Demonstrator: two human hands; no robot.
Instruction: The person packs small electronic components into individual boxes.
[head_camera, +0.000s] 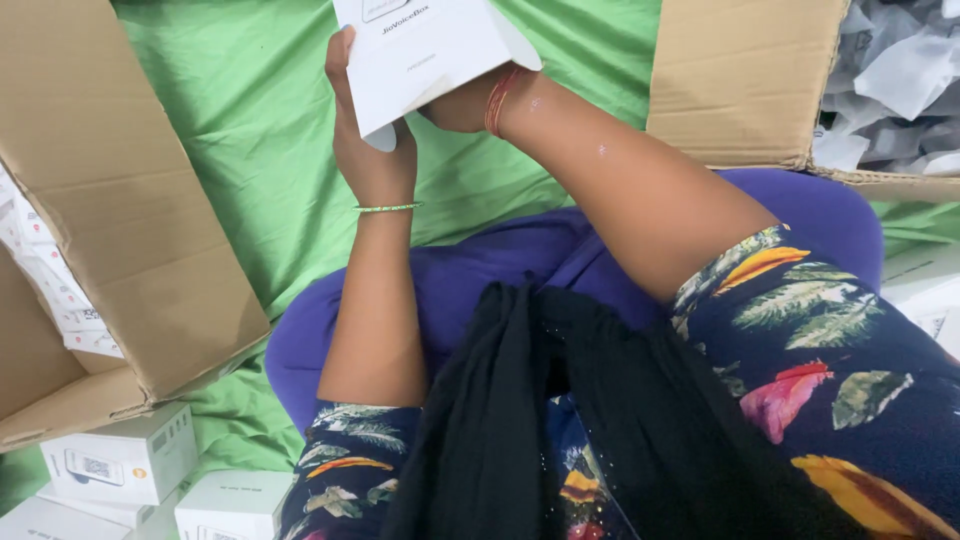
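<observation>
Held up at the far middle of the view, over the green cloth (250, 130): a small white carton (420, 50), its top edge cut off by the frame.

Risks from here, as a judgement only:
- Could slip out of the grip, since only the lower part of the white carton is clasped and nothing supports it from beneath.
- Could be creased or dented at the near corner, where the side flap sticks out loose beside the wrist.
- Could drop onto the lap or the cloth rather than into either brown cardboard box, both being well apart from it: large brown cardboard box (110, 200) to the left, second brown cardboard box (745, 80) to the far right with crumpled grey paper (900, 80) inside.

Left hand (365, 150): curled around the left edge and near corner of the white carton, fingers wrapped over the edge, thumb hidden behind it; a thin green bangle on the wrist.

Right hand (465, 100): mostly hidden behind the white carton, only the wrist with red threads and the heel of the palm showing; pressed against the carton's underside, but how far the fingers are spread cannot be told.

Near left, on the cloth: a stack of similar white boxes (120, 465), untouched.
</observation>
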